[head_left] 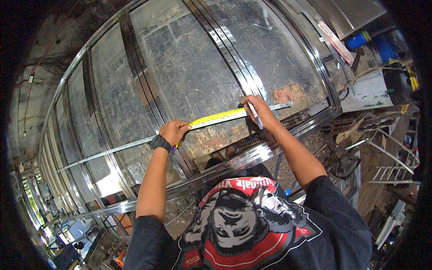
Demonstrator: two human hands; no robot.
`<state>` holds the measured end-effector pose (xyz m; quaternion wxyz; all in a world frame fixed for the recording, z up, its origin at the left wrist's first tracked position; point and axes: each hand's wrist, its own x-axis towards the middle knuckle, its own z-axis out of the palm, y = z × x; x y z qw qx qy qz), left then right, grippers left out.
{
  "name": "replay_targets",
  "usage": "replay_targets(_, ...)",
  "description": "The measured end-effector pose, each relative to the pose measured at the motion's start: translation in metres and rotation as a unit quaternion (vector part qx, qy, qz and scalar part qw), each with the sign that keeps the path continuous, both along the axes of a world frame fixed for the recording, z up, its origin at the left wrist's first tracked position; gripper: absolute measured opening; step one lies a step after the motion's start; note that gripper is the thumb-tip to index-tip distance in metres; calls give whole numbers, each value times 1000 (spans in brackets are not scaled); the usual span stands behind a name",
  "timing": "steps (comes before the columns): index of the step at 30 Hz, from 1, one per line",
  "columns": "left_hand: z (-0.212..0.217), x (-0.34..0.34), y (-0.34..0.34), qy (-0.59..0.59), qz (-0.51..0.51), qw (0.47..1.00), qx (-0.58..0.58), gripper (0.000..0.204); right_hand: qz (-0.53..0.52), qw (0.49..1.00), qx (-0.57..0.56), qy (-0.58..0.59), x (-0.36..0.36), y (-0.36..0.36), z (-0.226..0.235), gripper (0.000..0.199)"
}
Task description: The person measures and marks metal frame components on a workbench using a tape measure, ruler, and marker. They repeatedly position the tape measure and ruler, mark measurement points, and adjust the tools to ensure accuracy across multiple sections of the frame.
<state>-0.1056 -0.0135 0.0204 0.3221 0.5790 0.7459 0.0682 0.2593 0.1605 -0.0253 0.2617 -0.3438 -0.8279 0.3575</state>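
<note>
A yellow tape measure blade (216,118) stretches between my hands along a thin silver metal strip (108,151). The strip lies crosswise over the shiny bars of a large metal frame (245,72). My left hand (173,132), with a black watch at the wrist, pinches the blade at its left end. A bit of purple and yellow shows under that hand, mostly hidden. My right hand (261,112) is closed around a white marker pen (255,116), its fingers pressed over the strip at the blade's right end.
A scuffed dark tabletop (180,58) lies beneath the frame. A blue cylinder (357,40) and a long pale bar (335,42) are at the far right. Beyond the near frame rail (252,155), a ladder (389,173) and scrap metal lie on the right.
</note>
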Motion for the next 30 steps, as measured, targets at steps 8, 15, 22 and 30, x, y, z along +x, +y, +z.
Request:
replay_targets(8, 6, 10, -5, 34, -17, 999, 24, 33, -21, 997, 79, -16, 1, -10, -7, 26)
replay_targets(15, 0, 12, -14, 134, -75, 980, 126, 23, -21, 996, 82, 5, -1, -12, -10, 26)
replay_targets(22, -8, 45, 8, 53, -94, 976, 188, 34, -36, 996, 81, -7, -3, -17, -5, 27)
replay_targets(30, -24, 93, 47, -81, 10, 994, 78, 27, -35, 998, 61, 0, -2, -15, -7, 26)
